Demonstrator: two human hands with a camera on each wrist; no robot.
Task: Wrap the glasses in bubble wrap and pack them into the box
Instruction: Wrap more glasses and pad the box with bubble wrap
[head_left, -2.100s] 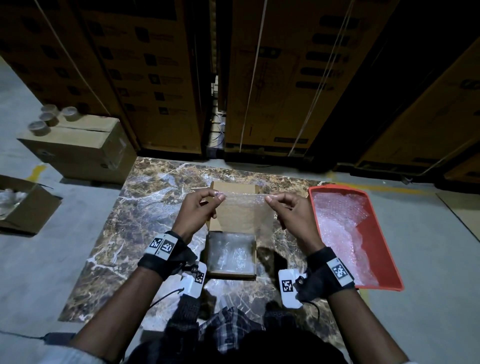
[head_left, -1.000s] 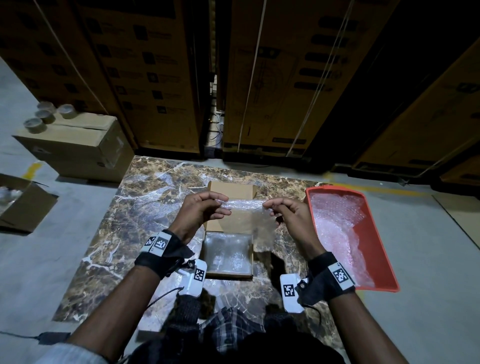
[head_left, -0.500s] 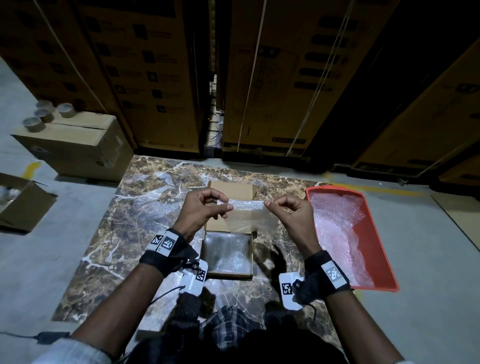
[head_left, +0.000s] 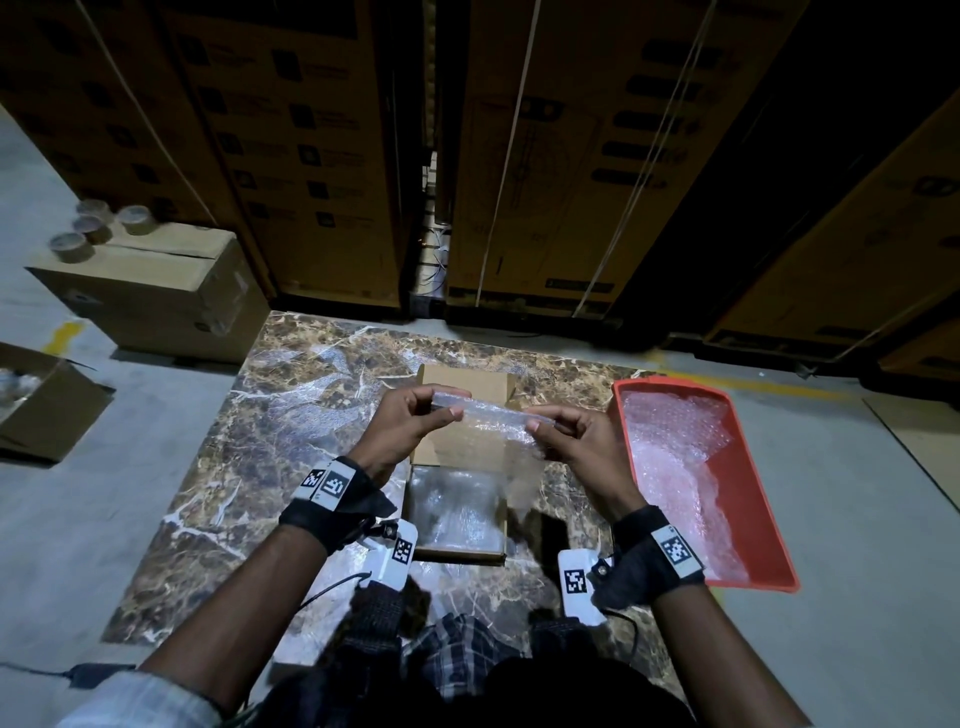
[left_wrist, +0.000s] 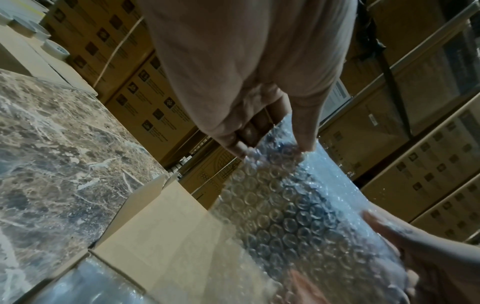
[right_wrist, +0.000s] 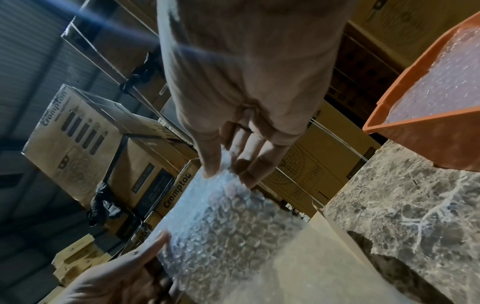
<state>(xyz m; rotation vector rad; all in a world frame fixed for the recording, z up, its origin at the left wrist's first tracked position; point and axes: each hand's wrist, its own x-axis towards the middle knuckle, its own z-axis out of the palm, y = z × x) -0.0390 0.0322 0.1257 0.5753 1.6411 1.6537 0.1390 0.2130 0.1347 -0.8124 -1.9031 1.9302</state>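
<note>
The glasses could not be made out; the open box (head_left: 457, 506) directly below the two grips held only clear, indistinct wrapped shapes. The left hand (head_left: 402, 423) and right hand (head_left: 574, 441) each pinched one end of the bubble wrap (head_left: 491, 423), thumb and fingers clamped on it, the sheet stretched between them above the box flap. What the sheet enclosed was not discernible. Outboard of the right grip, a red tray (head_left: 753, 488) of more bubble wrap sat on the marble bench (head_left: 291, 436). Stacked cartons (head_left: 322, 145) stood beyond both grips.
</note>
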